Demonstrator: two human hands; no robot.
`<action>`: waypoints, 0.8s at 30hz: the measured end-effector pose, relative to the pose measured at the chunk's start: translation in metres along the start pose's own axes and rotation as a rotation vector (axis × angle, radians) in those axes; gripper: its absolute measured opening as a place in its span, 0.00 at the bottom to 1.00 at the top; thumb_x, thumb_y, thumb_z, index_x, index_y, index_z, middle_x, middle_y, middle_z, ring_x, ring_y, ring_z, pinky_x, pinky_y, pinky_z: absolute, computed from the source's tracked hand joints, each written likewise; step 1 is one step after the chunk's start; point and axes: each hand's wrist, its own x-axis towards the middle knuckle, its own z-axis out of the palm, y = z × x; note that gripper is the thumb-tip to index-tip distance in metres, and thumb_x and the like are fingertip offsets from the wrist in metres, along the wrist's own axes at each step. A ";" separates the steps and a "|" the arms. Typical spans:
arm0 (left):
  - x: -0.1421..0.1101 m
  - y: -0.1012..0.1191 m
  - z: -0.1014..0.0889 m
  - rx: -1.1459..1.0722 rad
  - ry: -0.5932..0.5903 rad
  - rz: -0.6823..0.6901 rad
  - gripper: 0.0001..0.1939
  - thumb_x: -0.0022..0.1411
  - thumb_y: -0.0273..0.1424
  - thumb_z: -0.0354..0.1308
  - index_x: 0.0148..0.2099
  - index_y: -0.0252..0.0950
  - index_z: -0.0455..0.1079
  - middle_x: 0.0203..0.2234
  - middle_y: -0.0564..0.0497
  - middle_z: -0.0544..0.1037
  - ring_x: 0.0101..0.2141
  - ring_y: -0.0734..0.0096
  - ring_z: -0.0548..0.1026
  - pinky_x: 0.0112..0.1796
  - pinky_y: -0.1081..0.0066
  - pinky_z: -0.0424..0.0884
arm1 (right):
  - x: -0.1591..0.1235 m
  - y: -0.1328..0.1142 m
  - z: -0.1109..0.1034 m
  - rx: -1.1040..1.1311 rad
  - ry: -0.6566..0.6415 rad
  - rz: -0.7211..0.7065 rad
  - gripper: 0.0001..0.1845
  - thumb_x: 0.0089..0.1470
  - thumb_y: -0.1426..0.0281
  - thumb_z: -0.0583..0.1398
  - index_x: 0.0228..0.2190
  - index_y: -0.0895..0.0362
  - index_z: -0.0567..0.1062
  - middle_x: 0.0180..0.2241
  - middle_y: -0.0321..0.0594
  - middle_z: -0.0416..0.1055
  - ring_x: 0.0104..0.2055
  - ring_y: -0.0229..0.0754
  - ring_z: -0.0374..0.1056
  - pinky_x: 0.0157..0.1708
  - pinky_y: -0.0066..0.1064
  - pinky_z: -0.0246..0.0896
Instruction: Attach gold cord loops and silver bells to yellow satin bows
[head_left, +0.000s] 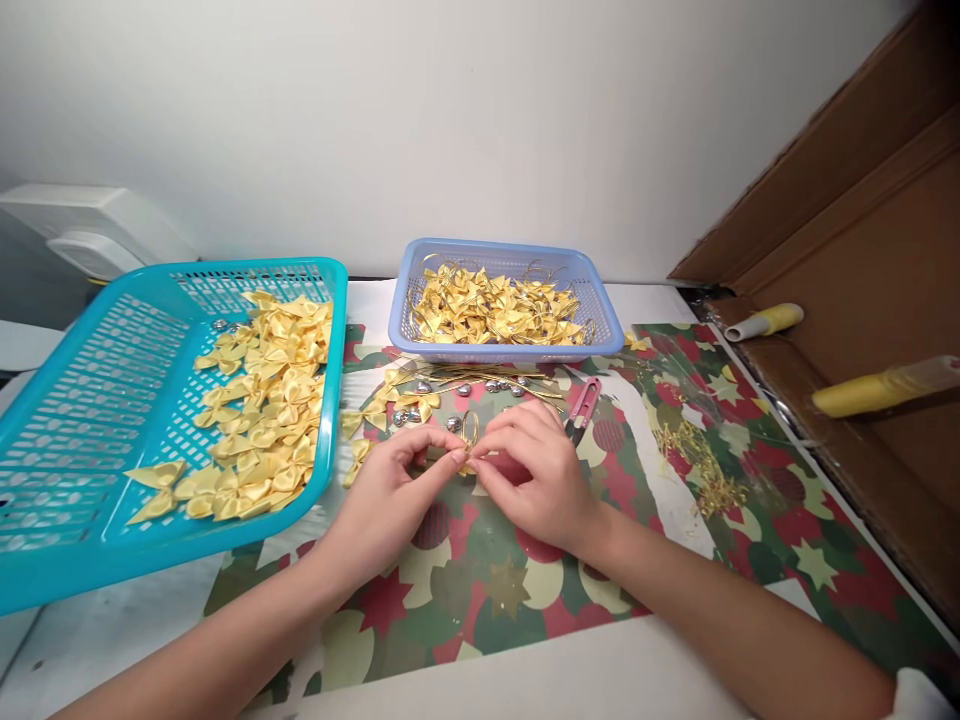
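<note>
My left hand (405, 480) and my right hand (536, 475) meet above the patterned sheet, fingertips pinched together. Between them is a gold wire tie (470, 428), bent into an upright loop. A bit of yellow ribbon shows under the fingertips, mostly hidden, probably part of a bow. Just beyond the hands lie silver bells (453, 424), several loose yellow bows (390, 390) and a bunch of straight gold wire ties (487, 372). A pair of pink-handled snips (583, 405) rests to the right of my right hand.
A turquoise basket (339, 350) holding yellow bows stands at the left. Against the wall sits a blue basket (506, 351) filled with bows carrying gold wire. Gold wire scraps (709, 480) lie on the right. Two yellow-wrapped tubes (765, 322) stick out by the brown panel (862, 250).
</note>
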 end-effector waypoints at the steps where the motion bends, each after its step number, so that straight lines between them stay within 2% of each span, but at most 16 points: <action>1: 0.000 0.000 0.000 -0.001 0.003 -0.002 0.10 0.58 0.39 0.59 0.33 0.37 0.76 0.30 0.49 0.79 0.33 0.63 0.74 0.30 0.70 0.69 | 0.000 0.000 0.000 -0.014 0.005 -0.018 0.06 0.56 0.72 0.59 0.28 0.53 0.75 0.31 0.38 0.74 0.37 0.42 0.66 0.41 0.38 0.56; 6: 0.000 0.001 0.000 -0.003 0.006 -0.026 0.10 0.57 0.38 0.60 0.34 0.38 0.76 0.29 0.50 0.79 0.30 0.65 0.74 0.29 0.71 0.68 | 0.002 -0.001 0.001 -0.040 0.001 -0.015 0.06 0.55 0.73 0.60 0.27 0.53 0.75 0.34 0.37 0.77 0.40 0.43 0.67 0.44 0.39 0.55; 13: 0.001 0.006 0.000 -0.043 0.009 -0.100 0.12 0.56 0.40 0.61 0.34 0.37 0.77 0.28 0.49 0.79 0.28 0.65 0.73 0.26 0.71 0.66 | -0.001 0.001 0.003 -0.077 0.010 0.020 0.07 0.55 0.73 0.60 0.26 0.52 0.73 0.31 0.35 0.77 0.38 0.43 0.66 0.45 0.41 0.53; 18: 0.001 0.005 0.000 -0.041 0.008 -0.111 0.12 0.56 0.40 0.61 0.35 0.37 0.77 0.28 0.50 0.78 0.27 0.68 0.71 0.26 0.72 0.64 | 0.000 -0.001 0.002 -0.125 0.047 -0.048 0.04 0.55 0.72 0.60 0.31 0.51 0.74 0.37 0.36 0.78 0.42 0.45 0.66 0.46 0.42 0.53; 21: 0.001 0.003 0.000 -0.034 0.004 -0.105 0.12 0.56 0.40 0.60 0.34 0.37 0.76 0.26 0.51 0.76 0.26 0.69 0.69 0.27 0.72 0.64 | 0.001 -0.001 0.002 -0.098 0.015 -0.065 0.09 0.54 0.75 0.58 0.36 0.51 0.74 0.43 0.36 0.77 0.47 0.46 0.66 0.50 0.43 0.51; 24: 0.000 0.002 0.000 -0.034 -0.001 -0.101 0.12 0.57 0.40 0.60 0.33 0.37 0.75 0.26 0.51 0.76 0.27 0.69 0.70 0.28 0.71 0.64 | 0.001 -0.001 0.003 -0.061 -0.019 -0.043 0.08 0.54 0.75 0.57 0.36 0.52 0.72 0.39 0.35 0.78 0.45 0.45 0.67 0.52 0.43 0.49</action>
